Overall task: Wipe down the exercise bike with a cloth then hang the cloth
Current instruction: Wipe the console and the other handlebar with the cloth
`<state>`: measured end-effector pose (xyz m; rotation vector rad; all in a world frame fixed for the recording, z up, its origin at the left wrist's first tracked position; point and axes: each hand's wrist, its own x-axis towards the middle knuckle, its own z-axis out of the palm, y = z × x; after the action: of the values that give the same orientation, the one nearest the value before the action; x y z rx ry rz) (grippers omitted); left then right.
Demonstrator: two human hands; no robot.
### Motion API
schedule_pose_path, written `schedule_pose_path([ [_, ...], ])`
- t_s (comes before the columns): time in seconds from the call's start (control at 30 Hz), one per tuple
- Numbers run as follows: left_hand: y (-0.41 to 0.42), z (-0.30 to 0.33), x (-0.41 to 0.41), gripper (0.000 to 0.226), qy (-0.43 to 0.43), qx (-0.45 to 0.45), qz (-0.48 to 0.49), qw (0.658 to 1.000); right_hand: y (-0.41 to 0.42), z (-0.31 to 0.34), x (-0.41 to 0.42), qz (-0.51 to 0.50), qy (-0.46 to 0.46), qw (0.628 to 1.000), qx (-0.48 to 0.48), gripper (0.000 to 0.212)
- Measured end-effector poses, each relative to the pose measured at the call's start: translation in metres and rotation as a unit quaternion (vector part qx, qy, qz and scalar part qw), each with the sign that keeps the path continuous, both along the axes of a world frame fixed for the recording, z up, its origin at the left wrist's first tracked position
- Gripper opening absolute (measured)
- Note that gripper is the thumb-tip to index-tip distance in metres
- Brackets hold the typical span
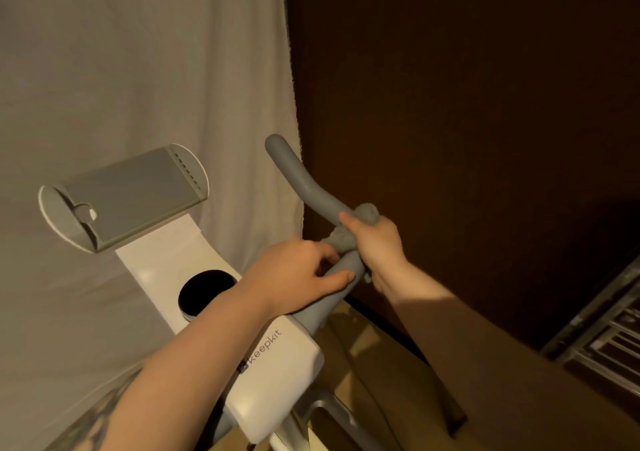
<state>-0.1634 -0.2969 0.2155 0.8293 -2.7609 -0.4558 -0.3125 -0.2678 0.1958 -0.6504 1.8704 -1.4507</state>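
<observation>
My right hand (379, 242) grip closed round grey cloth (341, 237) on bike handlebar (304, 187); left hand (294, 277) grip wraps handlebar below.

Grey cloth (349, 232) bunched around grey handlebar (304, 187) of white exercise bike (277, 364).

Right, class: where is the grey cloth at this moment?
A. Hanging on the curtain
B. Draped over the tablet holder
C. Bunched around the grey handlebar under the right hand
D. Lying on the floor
C: the grey cloth is bunched around the handlebar in the right hand's grip, while the left hand steadies the bar lower down.
</observation>
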Motion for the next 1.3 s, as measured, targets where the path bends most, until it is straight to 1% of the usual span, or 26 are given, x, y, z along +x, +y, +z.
schedule_pose_path([
  [0.03,0.001,0.0,0.0,0.041,-0.002,-0.011,0.001,1.0,0.011,-0.007,0.007,-0.015,-0.002,1.0,-0.017,0.057],
  [0.1,0.002,0.001,0.0,0.04,-0.012,-0.043,0.007,0.999,0.033,-0.016,0.017,-0.026,-0.039,0.998,-0.031,0.056],
  [0.17,0.002,0.006,0.002,0.043,-0.035,-0.074,0.011,0.997,0.041,-0.018,0.017,0.0,-0.062,0.998,-0.021,0.063],
  [0.2,0.001,0.009,0.004,0.044,-0.048,-0.078,0.013,0.996,0.039,-0.012,0.012,0.018,-0.064,0.998,-0.011,0.061],
  [0.23,0.0,0.011,0.007,0.044,-0.06,-0.072,0.016,0.995,0.031,-0.006,0.006,0.032,-0.064,0.997,-0.003,0.058],
  [0.33,0.004,0.013,0.018,0.045,-0.079,-0.036,0.021,0.996,0.017,0.012,-0.005,0.014,-0.067,0.998,0.005,0.057],
  [0.37,0.007,0.012,0.023,0.047,-0.083,-0.023,0.023,0.996,0.014,0.014,0.0,-0.006,-0.07,0.998,0.007,0.058],
  [0.43,0.013,0.008,0.032,0.045,-0.079,-0.014,0.029,0.996,0.027,0.005,0.024,-0.032,-0.069,0.997,-0.025,0.062],
  [0.5,0.019,0.005,0.039,0.042,-0.066,-0.026,0.035,0.997,0.048,0.002,0.052,-0.031,-0.111,0.992,-0.057,0.07],
  [0.53,0.02,0.005,0.04,0.041,-0.061,-0.039,0.038,0.997,0.047,-0.001,0.052,-0.034,-0.119,0.991,-0.059,0.069],
  [0.6,0.02,0.005,0.039,0.042,-0.061,-0.059,0.041,0.996,0.03,0.0,0.037,-0.065,-0.117,0.99,-0.055,0.059],
  [0.7,0.022,0.002,0.039,0.043,-0.064,-0.06,0.042,0.995,0.019,0.002,0.033,-0.1,-0.15,0.983,-0.044,0.059],
  [0.77,0.021,0.001,0.041,0.041,-0.058,-0.061,0.038,0.996,0.034,-0.005,0.051,-0.09,-0.178,0.98,-0.024,0.061],
  [0.83,0.021,0.002,0.042,0.043,-0.053,-0.063,0.039,0.996,0.044,-0.007,0.059,-0.07,-0.183,0.981,0.007,0.062],
  [0.97,0.02,0.002,0.04,0.044,-0.071,-0.064,0.031,0.995,0.018,0.006,0.031,-0.141,-0.176,0.974,-0.019,0.059],
  [1.03,0.021,0.002,0.043,0.046,-0.075,-0.072,0.029,0.994,0.022,0.001,0.044,-0.162,-0.194,0.967,-0.016,0.06],
  [1.1,0.021,0.002,0.044,0.045,-0.073,-0.078,0.025,0.994,0.036,-0.008,0.064,-0.131,-0.215,0.968,0.007,0.063],
  [1.17,0.021,0.003,0.043,0.044,-0.068,-0.079,0.024,0.994,0.038,-0.009,0.062,-0.11,-0.222,0.968,0.027,0.06],
  [1.23,0.021,0.003,0.043,0.044,-0.069,-0.069,0.018,0.995,0.029,-0.001,0.049,-0.142,-0.211,0.967,0.005,0.053],
  [1.3,0.021,0.003,0.044,0.045,-0.074,-0.072,0.017,0.995,0.023,0.001,0.047,-0.172,-0.214,0.962,-0.014,0.055],
])
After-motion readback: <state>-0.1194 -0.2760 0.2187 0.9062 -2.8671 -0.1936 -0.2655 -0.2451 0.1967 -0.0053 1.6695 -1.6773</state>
